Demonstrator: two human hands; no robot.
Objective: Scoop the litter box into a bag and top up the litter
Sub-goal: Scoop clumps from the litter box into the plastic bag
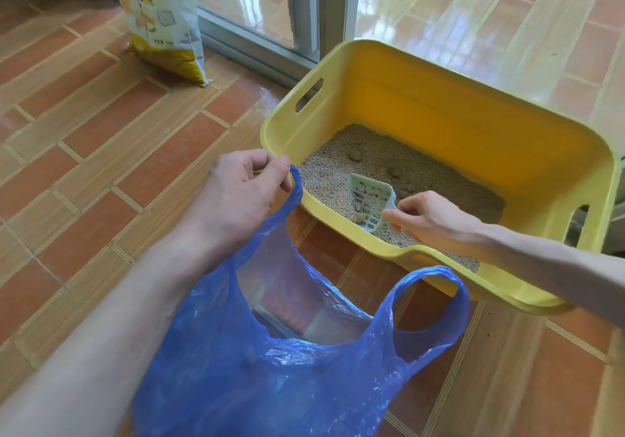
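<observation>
At the centre, toward 3 o'clock, the right hand (pixel 436 220) grips the handle of the pale green scoop (pixel 370 199), whose slotted blade lies in the grey litter (pixel 341 159) with some grains inside. Toward 9 o'clock, the left hand (pixel 236 193) pinches one handle of the blue plastic bag (pixel 257 369), holding its mouth open just beside the near rim of the yellow litter box (pixel 473 125). Several dark clumps (pixel 355 155) sit on the litter. At 11 o'clock a yellow-and-white litter sack (pixel 162 20) stands on the tiled floor (pixel 84 139), by the sliding door frame (pixel 307 7).
</observation>
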